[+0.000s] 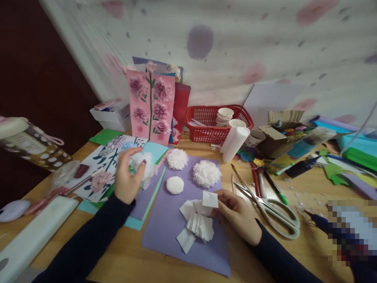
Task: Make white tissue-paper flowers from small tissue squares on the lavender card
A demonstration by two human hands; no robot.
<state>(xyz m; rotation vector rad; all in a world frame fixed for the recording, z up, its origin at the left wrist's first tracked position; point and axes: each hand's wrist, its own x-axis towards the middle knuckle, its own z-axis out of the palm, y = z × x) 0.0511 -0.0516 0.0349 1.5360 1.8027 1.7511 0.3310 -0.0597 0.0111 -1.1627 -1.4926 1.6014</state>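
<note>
My left hand (129, 175) is raised over the left edge of the purple sheet, closed on a partly ruffled white paper flower (149, 169). Between the thumb and fingers of my right hand (239, 212) is a white paper square (210, 199), held just above a fanned pile of such squares (200, 227). That pile lies on a purple paper sheet (160, 224). Two fluffy white paper pompoms (177, 158) rest along the sheet's far side. Close to them lies a smooth white disc (174, 185).
Scissors (266, 206) and brushes lie right of the sheet. Behind stand a red basket (206, 134) with paper cups, a white roll (235, 144) and a pink flower picture (151, 106). A glue gun (319, 222) is at right, a patterned bottle (32, 143) at left.
</note>
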